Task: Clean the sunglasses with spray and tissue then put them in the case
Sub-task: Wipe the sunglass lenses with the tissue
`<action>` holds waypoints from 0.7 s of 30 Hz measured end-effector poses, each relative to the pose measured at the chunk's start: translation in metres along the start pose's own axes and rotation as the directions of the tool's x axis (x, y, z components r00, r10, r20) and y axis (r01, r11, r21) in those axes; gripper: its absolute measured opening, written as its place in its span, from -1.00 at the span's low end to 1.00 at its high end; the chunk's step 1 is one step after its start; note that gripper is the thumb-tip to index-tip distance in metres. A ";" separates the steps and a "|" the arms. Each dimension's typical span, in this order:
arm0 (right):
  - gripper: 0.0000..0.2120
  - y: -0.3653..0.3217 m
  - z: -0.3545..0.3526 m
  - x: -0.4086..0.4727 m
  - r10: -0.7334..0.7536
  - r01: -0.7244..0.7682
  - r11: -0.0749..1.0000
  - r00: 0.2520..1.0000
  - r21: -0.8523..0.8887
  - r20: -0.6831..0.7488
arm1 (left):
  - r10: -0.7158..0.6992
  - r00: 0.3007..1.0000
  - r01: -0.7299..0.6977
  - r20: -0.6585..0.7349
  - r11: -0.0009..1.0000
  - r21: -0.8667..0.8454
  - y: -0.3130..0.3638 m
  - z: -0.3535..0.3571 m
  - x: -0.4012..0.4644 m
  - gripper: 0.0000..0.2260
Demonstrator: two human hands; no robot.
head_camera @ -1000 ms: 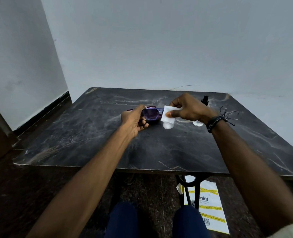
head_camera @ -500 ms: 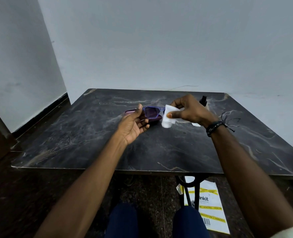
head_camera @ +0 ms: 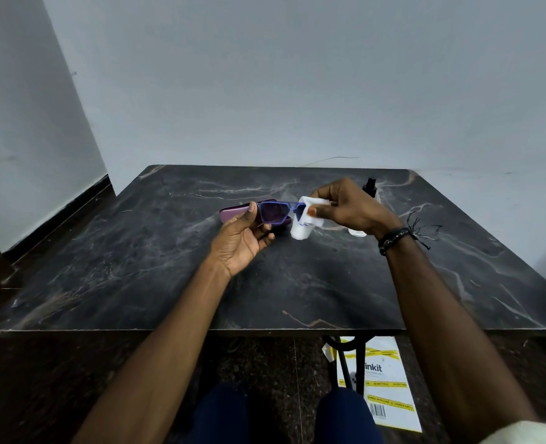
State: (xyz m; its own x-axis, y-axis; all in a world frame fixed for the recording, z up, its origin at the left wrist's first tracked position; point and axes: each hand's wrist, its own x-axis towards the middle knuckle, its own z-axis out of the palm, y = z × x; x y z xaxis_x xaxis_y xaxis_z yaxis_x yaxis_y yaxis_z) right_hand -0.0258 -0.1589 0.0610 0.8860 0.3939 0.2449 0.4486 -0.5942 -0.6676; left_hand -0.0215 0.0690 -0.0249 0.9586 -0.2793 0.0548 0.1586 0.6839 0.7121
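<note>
My left hand (head_camera: 244, 240) holds the purple-framed sunglasses (head_camera: 273, 213) by their left end, a little above the dark marble table (head_camera: 169, 277). My right hand (head_camera: 348, 209) pinches a white tissue (head_camera: 303, 230) folded around the right lens, with the thumb pressed on it. Behind the sunglasses a purple case (head_camera: 231, 214) lies on the table, mostly hidden by my left hand and the glasses. The spray bottle (head_camera: 369, 187) with a black top stands behind my right hand, its clear body largely hidden.
A white printed packet (head_camera: 387, 386) with yellow stripes lies on the floor under the table beside the black table leg (head_camera: 350, 357). My knees are below the table's near edge. Grey walls close in behind and to the left.
My left hand has turned palm-up and lifted the sunglasses so the left lens faces me. The right hand with the tissue stays on the right lens.
</note>
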 end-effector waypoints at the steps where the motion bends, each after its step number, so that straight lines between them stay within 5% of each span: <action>1: -0.88 0.002 0.000 0.002 0.001 -0.001 1.000 1.000 0.023 0.004 | 0.005 1.000 -0.005 0.001 1.000 -0.001 0.000 -0.001 0.003 -0.30; 7: -0.75 0.009 0.004 0.019 0.018 -0.012 0.995 0.998 0.097 -0.055 | -0.007 1.000 0.007 -0.001 1.000 -0.020 0.004 -0.004 0.018 -0.30; 18: -0.92 0.026 0.012 0.034 -0.006 0.017 0.986 0.998 0.168 -0.069 | -0.005 0.994 0.008 -0.110 0.999 0.031 0.017 0.000 0.040 -0.76; 21: -0.94 0.033 0.015 0.033 -0.004 0.012 0.979 0.999 0.203 -0.043 | -0.005 0.998 0.004 -0.058 1.000 -0.018 0.018 -0.001 0.038 -0.68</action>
State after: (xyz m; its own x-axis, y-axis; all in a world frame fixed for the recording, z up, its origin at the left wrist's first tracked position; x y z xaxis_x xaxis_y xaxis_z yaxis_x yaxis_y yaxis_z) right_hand 0.0166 -0.1552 0.0368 0.8885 0.3656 0.2772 0.4263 -0.4347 -0.7933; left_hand 0.0180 0.0717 -0.0105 0.9700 -0.2430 0.0110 0.1661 0.6947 0.6999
